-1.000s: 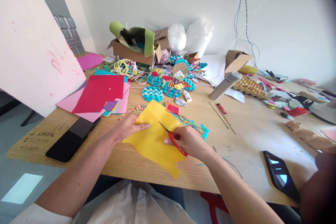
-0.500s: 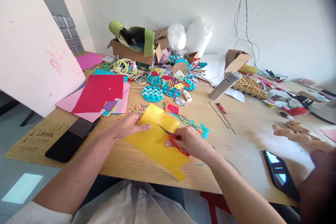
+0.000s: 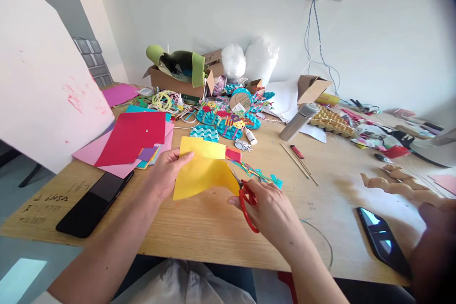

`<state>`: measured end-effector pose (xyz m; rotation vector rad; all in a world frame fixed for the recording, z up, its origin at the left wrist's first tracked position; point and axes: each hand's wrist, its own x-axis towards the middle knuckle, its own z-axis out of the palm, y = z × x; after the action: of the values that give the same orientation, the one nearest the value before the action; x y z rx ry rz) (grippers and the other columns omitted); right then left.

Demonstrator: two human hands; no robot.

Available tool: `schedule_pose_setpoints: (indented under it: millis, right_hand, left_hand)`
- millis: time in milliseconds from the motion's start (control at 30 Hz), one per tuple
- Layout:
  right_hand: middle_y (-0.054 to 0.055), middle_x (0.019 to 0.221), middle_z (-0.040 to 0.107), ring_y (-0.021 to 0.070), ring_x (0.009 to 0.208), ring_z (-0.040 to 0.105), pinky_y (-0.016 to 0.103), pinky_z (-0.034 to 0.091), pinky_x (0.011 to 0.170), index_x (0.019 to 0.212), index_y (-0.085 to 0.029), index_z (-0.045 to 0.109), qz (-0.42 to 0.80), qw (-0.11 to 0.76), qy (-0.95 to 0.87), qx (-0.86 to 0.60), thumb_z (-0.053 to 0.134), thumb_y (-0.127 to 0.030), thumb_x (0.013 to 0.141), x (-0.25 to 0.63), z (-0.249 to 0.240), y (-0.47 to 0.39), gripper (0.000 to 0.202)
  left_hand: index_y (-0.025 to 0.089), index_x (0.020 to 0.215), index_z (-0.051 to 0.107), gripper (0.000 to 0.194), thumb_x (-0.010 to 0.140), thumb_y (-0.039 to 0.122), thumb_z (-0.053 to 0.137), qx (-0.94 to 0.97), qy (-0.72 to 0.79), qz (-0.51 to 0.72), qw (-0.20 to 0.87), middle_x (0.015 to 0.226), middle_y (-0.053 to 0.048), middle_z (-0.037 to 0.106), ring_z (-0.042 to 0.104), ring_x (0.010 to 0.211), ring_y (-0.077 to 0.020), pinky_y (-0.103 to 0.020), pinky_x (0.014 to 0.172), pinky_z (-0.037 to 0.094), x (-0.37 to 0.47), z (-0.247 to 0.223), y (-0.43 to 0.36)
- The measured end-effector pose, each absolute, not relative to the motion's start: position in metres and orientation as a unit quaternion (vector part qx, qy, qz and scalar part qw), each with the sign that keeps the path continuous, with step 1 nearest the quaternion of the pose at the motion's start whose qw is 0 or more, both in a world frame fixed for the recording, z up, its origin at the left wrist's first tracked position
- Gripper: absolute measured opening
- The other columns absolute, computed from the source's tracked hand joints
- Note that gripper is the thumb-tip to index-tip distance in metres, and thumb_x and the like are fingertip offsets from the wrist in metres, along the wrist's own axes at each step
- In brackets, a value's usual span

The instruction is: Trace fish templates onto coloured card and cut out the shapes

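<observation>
My left hand (image 3: pixel 169 171) grips the left edge of a yellow sheet (image 3: pixel 199 175), thumb on top. The sheet is raised over the desk and bends, with a slit between its upper strip and its lower part. My right hand (image 3: pixel 265 206) has its fingers in the handles of red scissors (image 3: pixel 245 206). The scissor blades point up and left at the sheet's right edge. Just behind the sheet lie small orange and red paper pieces (image 3: pixel 233 154) and thin blue-green strips (image 3: pixel 263 176).
Coloured paper (image 3: pixel 137 135) and a black phone (image 3: pixel 94 204) lie at the left. Wavy turquoise crafts (image 3: pixel 228 126) and an open box (image 3: pixel 178 80) stand behind. A grey bottle (image 3: pixel 299 121), wooden sticks (image 3: pixel 299 161) and another phone (image 3: pixel 383 242) are at the right.
The yellow sheet has been lifted and turned, and its lower part now curves up. The scissors have moved to its right edge. The camera view has tilted slightly upward.
</observation>
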<state>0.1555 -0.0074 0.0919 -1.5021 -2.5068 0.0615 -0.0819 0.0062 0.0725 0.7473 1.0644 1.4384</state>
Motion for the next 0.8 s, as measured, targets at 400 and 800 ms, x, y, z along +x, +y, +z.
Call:
schedule_pose_setpoints:
  millis: [400, 800]
  right_hand:
    - [0.006, 0.067, 0.067, 0.0195, 0.06, 0.062, 0.031, 0.03, 0.064, 0.075, -0.018, 0.056, 0.006, 0.159, -0.851, -0.501, 0.045, -0.053, 0.093, 0.105, 0.105, -0.028, 0.042]
    - [0.009, 0.07, 0.069, 0.0229, 0.066, 0.066, 0.035, 0.034, 0.067, 0.077, -0.017, 0.06, -0.062, 0.115, -0.838, -0.53, 0.043, -0.057, 0.092, 0.077, 0.1, -0.023, 0.046]
  left_hand:
    - [0.021, 0.092, 0.072, 0.03, 0.066, 0.031, 0.084, 0.203, 0.357, 0.717, 0.564, 0.096, -0.004, 0.077, 0.072, 0.089, -0.0232, -0.031, 0.075, 0.057, -0.062, 0.078, -0.023]
    - [0.018, 0.103, 0.07, 0.037, 0.068, 0.024, 0.081, 0.141, 0.324, 0.701, 0.62, 0.107, -0.006, 0.074, 0.07, 0.089, -0.0207, -0.018, 0.048, 0.046, -0.052, 0.069, -0.025]
